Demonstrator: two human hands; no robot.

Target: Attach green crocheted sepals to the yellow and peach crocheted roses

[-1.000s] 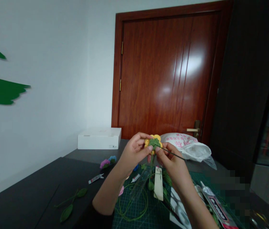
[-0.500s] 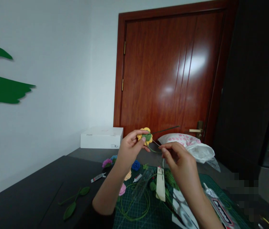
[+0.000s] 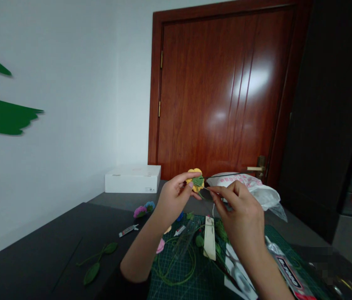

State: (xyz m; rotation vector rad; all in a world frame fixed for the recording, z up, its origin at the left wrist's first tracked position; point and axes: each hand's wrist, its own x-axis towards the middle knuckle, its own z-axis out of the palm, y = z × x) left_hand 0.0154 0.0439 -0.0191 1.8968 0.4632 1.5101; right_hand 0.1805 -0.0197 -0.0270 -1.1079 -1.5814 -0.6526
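My left hand (image 3: 175, 195) pinches a yellow flower (image 3: 195, 171) that looks crocheted, its green back (image 3: 198, 181) turned toward me. From that green part a thin dark stem (image 3: 225, 175) sticks out to the right. Close beside it, my right hand (image 3: 240, 212) is closed, thumb and forefinger on a thin, pale needle (image 3: 206, 188) whose far end meets the flower. Whether its tip is inside the green part is too small to tell. A short strand of green yarn (image 3: 200, 195) hangs under the flower.
Below my hands, a green cutting mat (image 3: 205, 279) carries looped green yarn (image 3: 176, 283), a cream card (image 3: 210, 239), scissors (image 3: 241, 281) and a glue tube (image 3: 288, 266). Left are leaves (image 3: 92, 273), a small tube (image 3: 128, 230) and a purple flower (image 3: 140, 211). Behind stand a white box (image 3: 132, 179) and a plastic bag (image 3: 265, 198).
The flower and my left hand have shifted slightly right. My right fingertips are nearer the flower, with less needle showing between. The dark stem now lies flatter and points farther right.
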